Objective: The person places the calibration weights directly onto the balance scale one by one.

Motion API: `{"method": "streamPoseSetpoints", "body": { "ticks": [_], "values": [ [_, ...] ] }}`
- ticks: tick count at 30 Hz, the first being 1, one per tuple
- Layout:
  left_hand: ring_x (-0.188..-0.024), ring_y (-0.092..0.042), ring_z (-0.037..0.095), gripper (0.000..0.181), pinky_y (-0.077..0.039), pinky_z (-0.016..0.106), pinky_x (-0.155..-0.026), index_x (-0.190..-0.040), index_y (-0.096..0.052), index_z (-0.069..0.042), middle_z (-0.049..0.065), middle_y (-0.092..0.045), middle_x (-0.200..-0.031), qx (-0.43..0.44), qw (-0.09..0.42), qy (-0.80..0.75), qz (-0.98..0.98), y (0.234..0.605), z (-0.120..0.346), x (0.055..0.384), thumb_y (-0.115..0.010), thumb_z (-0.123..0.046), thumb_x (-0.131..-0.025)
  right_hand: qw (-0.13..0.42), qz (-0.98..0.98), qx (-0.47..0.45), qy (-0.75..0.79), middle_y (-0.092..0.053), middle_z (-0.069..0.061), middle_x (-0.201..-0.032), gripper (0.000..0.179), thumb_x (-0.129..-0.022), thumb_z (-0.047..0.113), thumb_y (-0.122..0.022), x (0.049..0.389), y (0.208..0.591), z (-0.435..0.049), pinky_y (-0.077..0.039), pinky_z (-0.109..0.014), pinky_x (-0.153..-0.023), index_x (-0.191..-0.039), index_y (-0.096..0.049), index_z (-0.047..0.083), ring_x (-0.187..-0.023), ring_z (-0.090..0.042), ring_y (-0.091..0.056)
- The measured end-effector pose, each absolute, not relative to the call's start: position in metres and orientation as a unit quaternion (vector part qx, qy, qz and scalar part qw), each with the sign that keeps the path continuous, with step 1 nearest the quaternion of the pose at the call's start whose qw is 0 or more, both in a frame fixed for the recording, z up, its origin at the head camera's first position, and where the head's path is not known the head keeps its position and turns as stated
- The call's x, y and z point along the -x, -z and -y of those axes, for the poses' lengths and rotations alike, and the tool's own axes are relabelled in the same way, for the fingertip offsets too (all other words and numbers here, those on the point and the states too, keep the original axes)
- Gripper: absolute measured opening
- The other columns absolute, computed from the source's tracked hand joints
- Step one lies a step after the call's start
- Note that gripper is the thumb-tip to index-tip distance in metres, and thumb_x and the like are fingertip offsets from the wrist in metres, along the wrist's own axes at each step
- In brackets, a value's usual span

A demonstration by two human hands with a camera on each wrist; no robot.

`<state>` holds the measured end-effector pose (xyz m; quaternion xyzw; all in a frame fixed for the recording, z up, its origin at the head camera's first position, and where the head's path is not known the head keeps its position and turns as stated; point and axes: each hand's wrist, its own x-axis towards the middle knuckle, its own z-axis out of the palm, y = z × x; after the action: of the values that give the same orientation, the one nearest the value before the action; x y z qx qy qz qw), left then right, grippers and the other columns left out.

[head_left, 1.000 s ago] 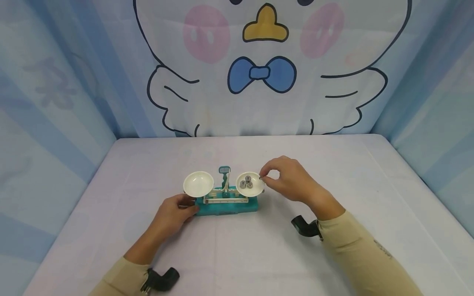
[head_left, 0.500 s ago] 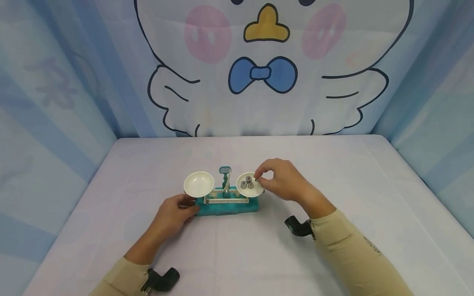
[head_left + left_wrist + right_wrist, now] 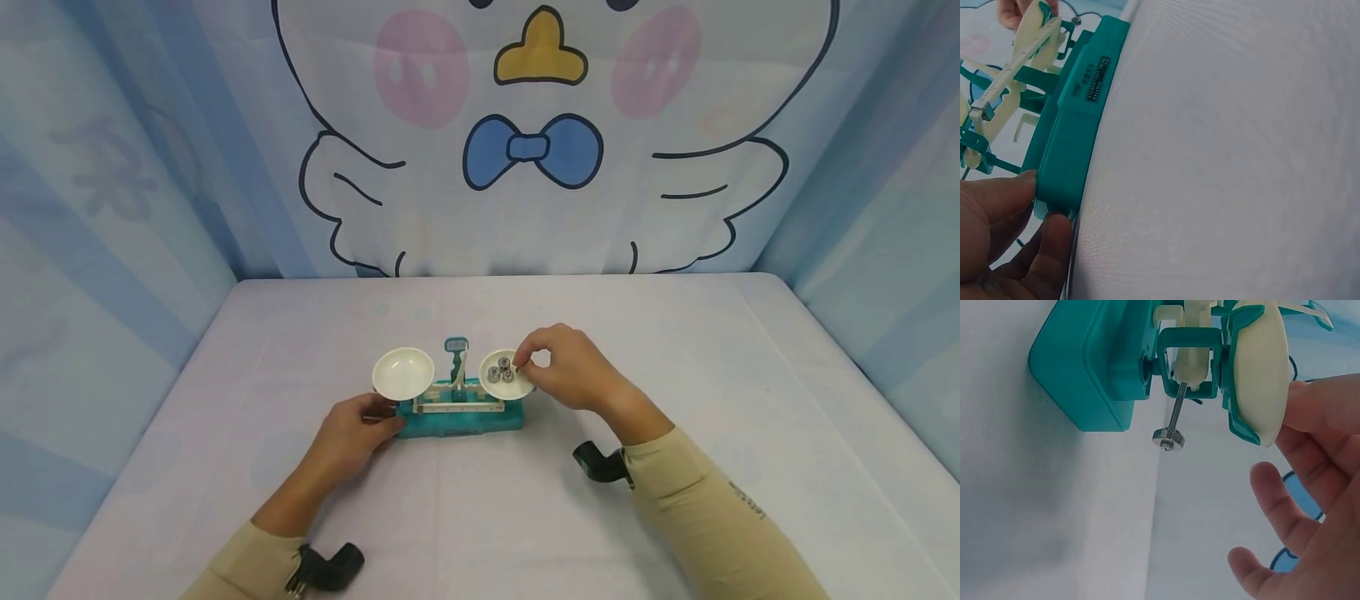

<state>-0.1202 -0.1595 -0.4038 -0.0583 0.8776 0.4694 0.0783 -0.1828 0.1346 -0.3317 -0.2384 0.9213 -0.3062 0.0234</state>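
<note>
A small teal balance scale (image 3: 459,423) stands on the table with two white pans. My left hand (image 3: 352,437) grips the left end of its base; in the left wrist view the thumb (image 3: 1007,194) lies on the base and the fingers are at its end. The left pan (image 3: 402,374) has nothing in it. In the right pan (image 3: 513,389) sit several small metal weights (image 3: 504,364). Over that pan's right rim, my right hand (image 3: 573,371) pinches another tiny weight (image 3: 518,369) between thumb and index finger. In the right wrist view the pan hides those fingertips.
White cloth covers the table (image 3: 480,517). Behind it hangs a cartoon-printed curtain (image 3: 525,225), with blue curtains at both sides. A metal adjusting nut (image 3: 1169,439) sticks out from the scale's right end. Black wrist camera mounts (image 3: 330,568) jut out from both sleeves.
My right hand has moved left, from the right pan's edge to over the pan, with the tiny weight still pinched. My left hand and the scale have stayed in place.
</note>
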Motion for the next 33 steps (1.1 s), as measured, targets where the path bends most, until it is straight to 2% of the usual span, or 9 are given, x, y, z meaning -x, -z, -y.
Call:
{"method": "streamPoseSetpoints", "body": {
  "ticks": [12,15,20,25,29,33],
  "values": [
    [-0.095,-0.065,0.023,0.037,-0.058,0.034,-0.077,-0.125,-0.064,0.003,0.015,-0.067,-0.116,0.063,0.077,-0.471,-0.877,0.402,0.159,0.119,-0.070,-0.011,-0.091,0.042,-0.922,0.228,0.310,-0.070,-0.005,-0.111,0.012,-0.090,0.009,-0.065,0.183,0.332,-0.133,-0.043,-0.055,-0.101,-0.096,-0.075,0.011,-0.113,-0.030,-0.054],
    [-0.094,-0.065,0.023,0.037,-0.058,0.034,-0.077,-0.125,-0.064,0.003,0.015,-0.067,-0.115,0.063,0.078,-0.472,-0.876,0.402,0.159,0.119,-0.070,-0.011,-0.091,0.040,-0.923,0.223,0.310,-0.069,-0.006,-0.114,0.013,-0.091,0.012,-0.065,0.181,0.331,-0.134,-0.044,-0.054,-0.100,-0.101,-0.075,0.011,-0.114,-0.030,-0.054],
    [-0.096,-0.065,0.024,0.037,-0.058,0.033,-0.077,-0.125,-0.064,0.004,0.015,-0.067,-0.116,0.059,0.077,-0.478,-0.873,0.403,0.159,0.119,-0.070,-0.011,-0.091,-0.001,-0.918,0.214,0.333,-0.067,-0.010,-0.119,0.024,-0.093,0.017,-0.067,0.177,0.322,-0.142,-0.045,-0.055,-0.099,-0.114,-0.071,0.006,-0.116,-0.031,-0.056],
    [-0.096,-0.065,0.023,0.037,-0.058,0.033,-0.077,-0.125,-0.064,0.004,0.015,-0.067,-0.116,0.059,0.076,-0.481,-0.872,0.403,0.158,0.119,-0.070,-0.010,-0.091,-0.032,-0.922,0.198,0.332,-0.068,-0.010,-0.115,0.028,-0.095,0.018,-0.068,0.174,0.316,-0.163,-0.045,-0.055,-0.099,-0.118,-0.068,0.005,-0.112,-0.030,-0.058],
    [-0.094,-0.065,0.022,0.037,-0.058,0.033,-0.076,-0.124,-0.064,0.004,0.015,-0.067,-0.116,0.058,0.077,-0.477,-0.874,0.403,0.159,0.119,-0.070,-0.011,-0.091,0.002,-0.935,0.169,0.312,-0.067,-0.012,-0.114,0.028,-0.094,0.020,-0.069,0.173,0.323,-0.184,-0.046,-0.055,-0.098,-0.118,-0.068,0.005,-0.110,-0.034,-0.058],
    [-0.097,-0.065,0.024,0.037,-0.058,0.035,-0.078,-0.124,-0.064,0.004,0.015,-0.067,-0.117,0.055,0.078,-0.472,-0.877,0.402,0.159,0.119,-0.070,-0.013,-0.092,0.058,-0.946,0.132,0.291,-0.066,-0.014,-0.116,0.031,-0.094,0.021,-0.069,0.171,0.335,-0.206,-0.050,-0.053,-0.091,-0.120,-0.067,0.005,-0.110,-0.037,-0.057]
  ]
}}
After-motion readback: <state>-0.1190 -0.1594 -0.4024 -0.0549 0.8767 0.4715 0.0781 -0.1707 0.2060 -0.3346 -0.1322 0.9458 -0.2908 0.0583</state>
